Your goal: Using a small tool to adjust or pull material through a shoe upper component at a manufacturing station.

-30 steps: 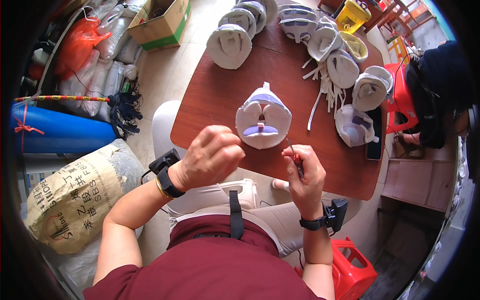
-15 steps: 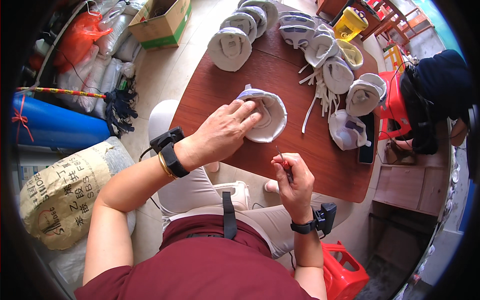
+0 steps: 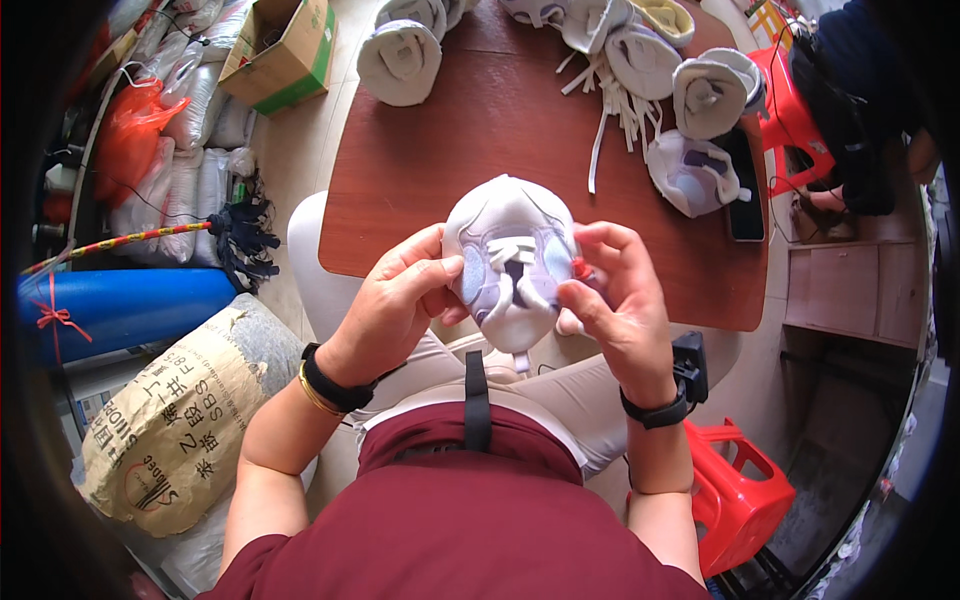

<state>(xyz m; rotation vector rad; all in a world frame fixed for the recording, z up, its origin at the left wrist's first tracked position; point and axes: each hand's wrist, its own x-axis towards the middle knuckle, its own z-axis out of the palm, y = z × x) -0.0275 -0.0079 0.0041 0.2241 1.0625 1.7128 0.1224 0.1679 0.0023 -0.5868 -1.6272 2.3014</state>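
Observation:
I hold a white and lilac shoe upper (image 3: pixel 512 213) over the near edge of the table, its outer face and white laces turned up. Closed on its left edge is my left hand (image 3: pixel 398 295), thumb on top. My right hand (image 3: pixel 630 315) pinches the right edge and also keeps a small red-handled tool (image 3: pixel 584 269) in its fingers; the tool's tip is hidden now. Toward the table's far right lies another shoe upper (image 3: pixel 694 177), outer face up, with a cup-like upper (image 3: pixel 712 95) behind it.
More uppers (image 3: pixel 400 62) line the far side of the brown table (image 3: pixel 420 150), with white strips (image 3: pixel 628 115) hanging among them. A dark phone (image 3: pixel 742 190) lies at the right. Red stools (image 3: pixel 735 490), a printed sack (image 3: pixel 185 420) and a cardboard box (image 3: pixel 278 55) stand around.
The upper has been lifted off the table toward me and turned from its inner side to its outer face. My right hand has moved up to its right edge. The view has shifted.

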